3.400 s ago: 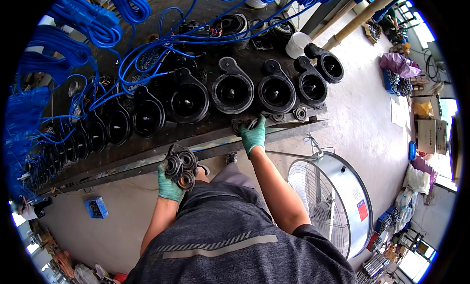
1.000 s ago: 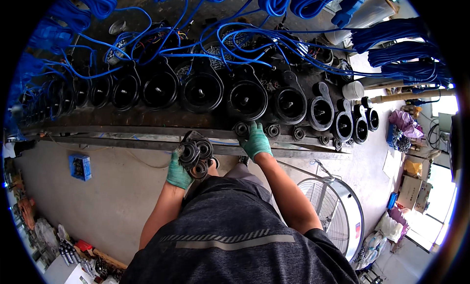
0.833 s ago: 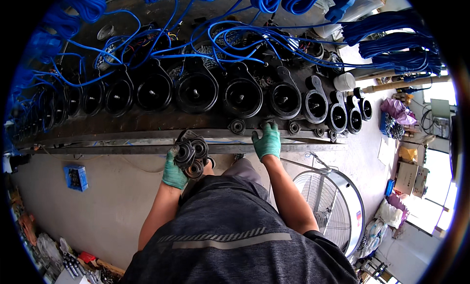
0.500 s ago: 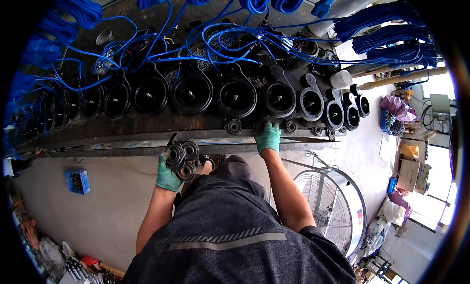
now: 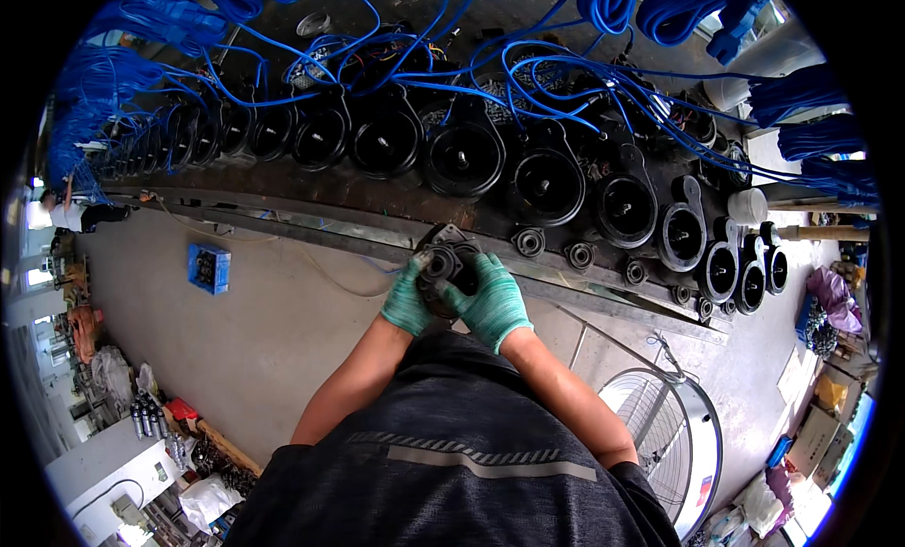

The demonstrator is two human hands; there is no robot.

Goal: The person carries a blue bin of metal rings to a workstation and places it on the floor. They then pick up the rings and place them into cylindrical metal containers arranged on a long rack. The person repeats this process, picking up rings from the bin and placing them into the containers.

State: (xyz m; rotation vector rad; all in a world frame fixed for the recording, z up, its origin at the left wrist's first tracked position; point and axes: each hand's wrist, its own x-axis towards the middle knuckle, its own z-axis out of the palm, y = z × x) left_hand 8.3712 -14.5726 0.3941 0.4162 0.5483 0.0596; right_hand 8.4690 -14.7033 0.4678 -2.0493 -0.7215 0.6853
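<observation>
Both my hands wear green knitted gloves and meet in front of my body, just off the near edge of the bench. My left hand (image 5: 408, 297) is closed round a cluster of dark flanged end caps (image 5: 439, 262) with round hubs. From the other side my right hand (image 5: 492, 304) bends its fingers against the same cluster; what its fingertips grip is partly hidden. Along the bench edge lie more such caps, among them one cap (image 5: 530, 242) and another cap (image 5: 580, 256). Behind them stands a row of round black housings, including a housing (image 5: 548, 186) with a shaft in its middle.
Blue cables (image 5: 556, 61) loop over the bench (image 5: 396, 190), and coiled bundles hang at its far side. A large floor fan (image 5: 660, 443) stands near me at the right. On the floor at left is a blue crate (image 5: 208, 268). Another person (image 5: 80, 212) is at far left.
My right hand has left the bench edge, where a cap now lies uncovered, and joined my left hand at the cluster. The view has turned toward the left.
</observation>
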